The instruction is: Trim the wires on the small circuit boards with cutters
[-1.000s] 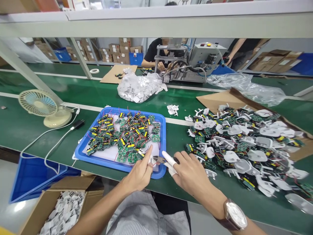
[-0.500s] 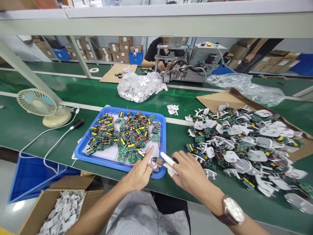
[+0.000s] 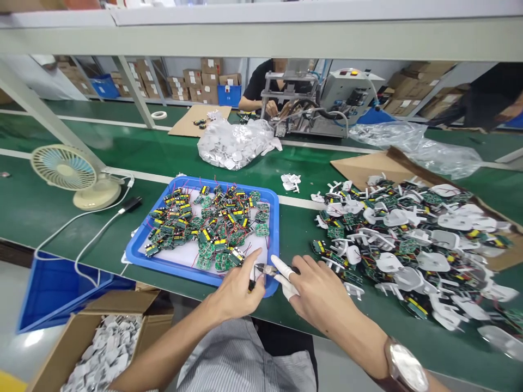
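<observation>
My right hand [image 3: 312,286], white covers on its thumb and index finger, is closed around a pair of small pliers [image 3: 267,269]. The jaws point left, toward my left hand [image 3: 241,288]. That hand is closed, thumb and fingers pinched on a small circuit board [image 3: 252,284], of which only a dark edge shows; the rest lies hidden by the fingers. Both hands are over the front right corner of a blue tray [image 3: 171,268]. Green circuit boards [image 3: 206,239] with yellow parts and thin red wires lie heaped in it.
To the right spreads a pile of white plug housings [image 3: 392,218] with boards wired to them. A clear bag [image 3: 232,144] of white parts sits behind the tray. On the left stand a fan [image 3: 67,174] and a white cable [image 3: 98,234]. A person works at a machine [image 3: 294,103] opposite.
My left hand has turned slightly, so a dark edge of the board now shows between its fingers. The pliers stay close beside it. A person at the back right has moved further right.
</observation>
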Demonstrator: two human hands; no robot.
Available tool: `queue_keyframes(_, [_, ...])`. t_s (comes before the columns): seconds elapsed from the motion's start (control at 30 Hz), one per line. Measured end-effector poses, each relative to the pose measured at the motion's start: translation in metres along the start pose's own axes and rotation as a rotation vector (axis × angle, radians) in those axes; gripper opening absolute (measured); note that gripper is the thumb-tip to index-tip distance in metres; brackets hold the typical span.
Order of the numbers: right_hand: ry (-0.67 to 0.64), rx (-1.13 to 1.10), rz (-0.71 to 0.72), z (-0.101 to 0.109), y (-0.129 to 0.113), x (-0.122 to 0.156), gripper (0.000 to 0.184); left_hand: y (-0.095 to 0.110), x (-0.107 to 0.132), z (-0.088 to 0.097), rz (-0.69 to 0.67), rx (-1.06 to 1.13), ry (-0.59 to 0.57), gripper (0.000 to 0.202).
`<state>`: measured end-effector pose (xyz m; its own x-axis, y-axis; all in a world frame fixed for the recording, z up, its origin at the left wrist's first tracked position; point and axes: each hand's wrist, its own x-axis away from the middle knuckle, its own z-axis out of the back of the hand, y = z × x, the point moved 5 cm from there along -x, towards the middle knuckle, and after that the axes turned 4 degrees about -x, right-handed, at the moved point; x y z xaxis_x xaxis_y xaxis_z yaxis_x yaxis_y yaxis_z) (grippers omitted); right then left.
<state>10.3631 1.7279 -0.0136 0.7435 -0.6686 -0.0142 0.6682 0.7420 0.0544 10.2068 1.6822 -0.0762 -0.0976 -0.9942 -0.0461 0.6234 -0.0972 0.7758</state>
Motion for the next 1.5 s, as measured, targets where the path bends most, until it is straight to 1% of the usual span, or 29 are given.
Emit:
queue_keyframes(0.1, [0.018,-0.004,0.011,0.0,-0.002,0.0,0.012,0.0,0.0,-0.002,-0.023,-0.023,0.046,0.065])
queue_keyframes(0.2, [0.061,-0.031,0.045,-0.003,0.0,0.001,0.013,0.0,0.0,-0.003,-0.026,-0.044,0.066,0.068])
queue_keyframes(0.27, [0.092,-0.034,0.066,-0.007,0.0,0.002,0.015,0.0,-0.001,-0.003,-0.015,-0.059,0.068,0.067])
queue_keyframes(0.37, [0.147,-0.028,0.083,-0.013,0.0,0.006,0.018,0.002,-0.003,-0.002,0.004,-0.061,0.044,0.063])
queue_keyframes(0.53, [0.25,-0.01,0.093,-0.022,-0.003,0.012,0.01,0.004,-0.003,0.002,0.031,0.011,-0.025,0.053])
queue_keyframes(0.63, [0.306,-0.003,0.095,-0.023,-0.005,0.011,0.008,0.003,-0.002,0.005,0.03,0.055,-0.041,0.052])
queue_keyframes(0.7, [0.312,-0.018,0.085,-0.022,-0.005,0.01,0.007,0.001,-0.001,0.005,0.029,0.072,-0.049,0.055])
queue_keyframes(0.8, [0.274,-0.046,0.074,-0.02,-0.003,0.008,0.006,-0.001,0.001,0.004,0.019,0.111,-0.075,0.059])
queue_keyframes(0.87, [0.242,-0.058,0.072,-0.02,-0.002,0.008,0.006,-0.001,0.002,0.003,0.01,0.181,-0.082,0.06])
queue_keyframes(0.93, [0.23,-0.062,0.069,-0.02,-0.002,0.01,0.006,-0.001,0.002,0.004,0.014,0.265,-0.055,0.062])
queue_keyframes(1.03, [0.264,-0.049,0.055,-0.019,-0.004,0.013,0.008,-0.002,0.003,0.007,0.031,0.346,-0.017,0.059])
queue_keyframes(1.1, [0.292,-0.028,0.038,-0.017,-0.006,0.014,0.008,-0.001,0.002,0.007,0.024,0.338,-0.007,0.054])
queue_keyframes(1.2, [0.315,-0.021,0.029,-0.016,-0.009,0.014,0.013,-0.001,0.001,0.007,0.007,0.281,0.022,0.049])
queue_keyframes(1.27, [0.329,-0.077,0.031,-0.017,-0.009,0.014,0.011,-0.002,0.0,0.007,-0.005,0.261,0.035,0.048])
queue_keyframes(1.3, [0.336,-0.127,0.029,-0.019,-0.008,0.014,0.009,-0.002,0.0,0.006,-0.011,0.263,0.037,0.048])
queue_keyframes(1.37, [0.333,-0.27,0.024,-0.023,-0.007,0.014,0.012,-0.003,0.0,0.006,-0.028,0.294,0.041,0.05])
queue_keyframes(1.5, [0.271,-0.543,0.046,-0.031,-0.008,0.013,0.018,-0.006,0.0,0.009,-0.037,0.378,0.057,0.056])
